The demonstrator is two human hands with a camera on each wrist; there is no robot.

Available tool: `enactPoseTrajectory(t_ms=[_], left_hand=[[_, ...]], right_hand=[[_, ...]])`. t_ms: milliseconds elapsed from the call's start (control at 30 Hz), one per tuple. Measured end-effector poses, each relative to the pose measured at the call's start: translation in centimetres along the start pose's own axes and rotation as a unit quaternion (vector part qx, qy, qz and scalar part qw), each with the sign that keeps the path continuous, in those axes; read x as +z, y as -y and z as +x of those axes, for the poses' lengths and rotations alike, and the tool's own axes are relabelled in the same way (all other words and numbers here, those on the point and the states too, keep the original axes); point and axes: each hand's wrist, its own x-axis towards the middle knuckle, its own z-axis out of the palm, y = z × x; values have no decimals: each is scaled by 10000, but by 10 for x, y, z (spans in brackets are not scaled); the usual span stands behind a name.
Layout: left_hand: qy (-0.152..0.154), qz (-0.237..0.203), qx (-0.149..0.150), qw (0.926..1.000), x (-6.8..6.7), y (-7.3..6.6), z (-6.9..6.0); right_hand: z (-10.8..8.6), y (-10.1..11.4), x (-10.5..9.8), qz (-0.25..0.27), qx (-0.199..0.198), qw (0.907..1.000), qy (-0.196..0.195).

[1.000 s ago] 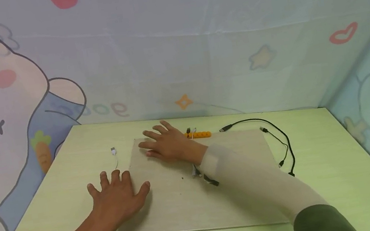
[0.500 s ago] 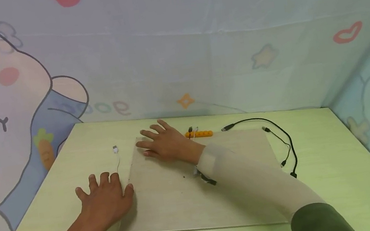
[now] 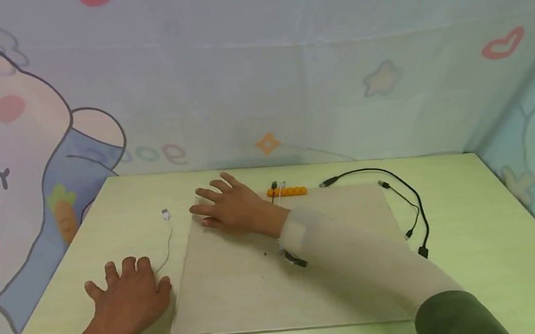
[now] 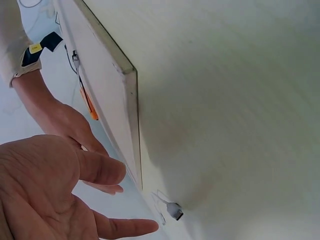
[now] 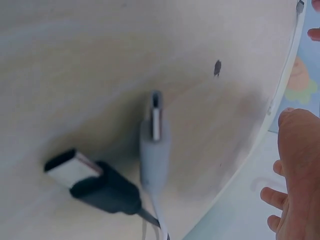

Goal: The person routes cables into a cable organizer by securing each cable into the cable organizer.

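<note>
My left hand (image 3: 127, 297) is over the table just left of the light board (image 3: 246, 299), fingers spread, by a white cable (image 3: 169, 244) whose USB plug (image 3: 166, 213) points to the back. The left wrist view shows that plug (image 4: 174, 210) beyond my fingers. My right hand (image 3: 232, 206) lies spread over the board's back left corner and holds nothing. Beside it an orange cable holder (image 3: 292, 191) has a black and a white cable across its left end. In the right wrist view a white plug (image 5: 155, 150) and a black plug (image 5: 112, 190) lie side by side on the board.
To the right of the board a thick black cable (image 3: 417, 199) curves around a shorter black cable (image 3: 406, 202). A printed cloth (image 3: 251, 64) hangs behind the table (image 3: 487, 260). My right forearm (image 3: 360, 254) crosses above the board.
My left hand has moved left, off the board, and more of the white cable shows. My right hand has shifted slightly left with its fingers still spread.
</note>
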Motion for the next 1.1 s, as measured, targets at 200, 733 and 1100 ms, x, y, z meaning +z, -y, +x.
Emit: enactPoseTrajectory(t_ms=[200, 733, 1100], left_hand=[[-63, 85, 51, 9999, 2, 8, -4], [-216, 149, 110, 9996, 6, 19, -3], [-587, 225, 327, 9975, 15, 19, 6]], right_hand=[[1, 4, -3, 2, -50, 10000, 59], [7, 10, -1, 161, -105, 9998, 87], [15, 15, -4, 23, -100, 9999, 17]])
